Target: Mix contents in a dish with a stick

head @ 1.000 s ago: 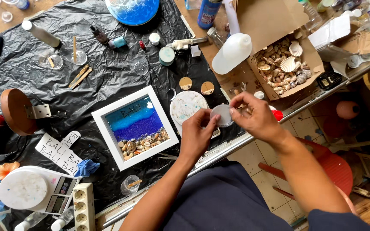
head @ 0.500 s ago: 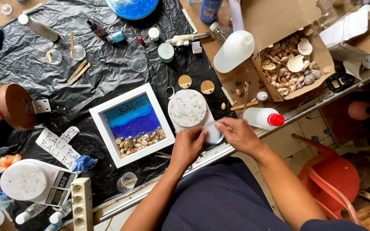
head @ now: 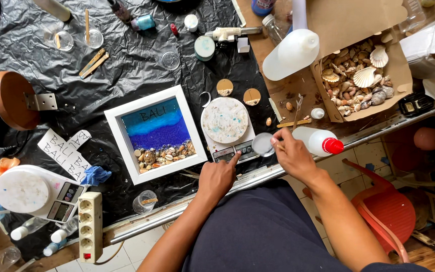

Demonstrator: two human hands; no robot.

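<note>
At the bench's front edge, we are pressing the scale (head: 226, 127) button lightly with our left hand's (head: 217, 177) extended finger while our right hand (head: 290, 156) is gripping the small cup (head: 263, 143) level.

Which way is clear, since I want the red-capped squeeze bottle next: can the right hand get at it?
Probably yes: the squeeze bottle lies just beside the right hand, nothing between, though that hand holds a small cup.

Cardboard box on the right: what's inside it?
The cardboard box holds a heap of seashells: pale scallop shells on top, smaller brown ones around them. Its floor and lower layers are covered.
</note>
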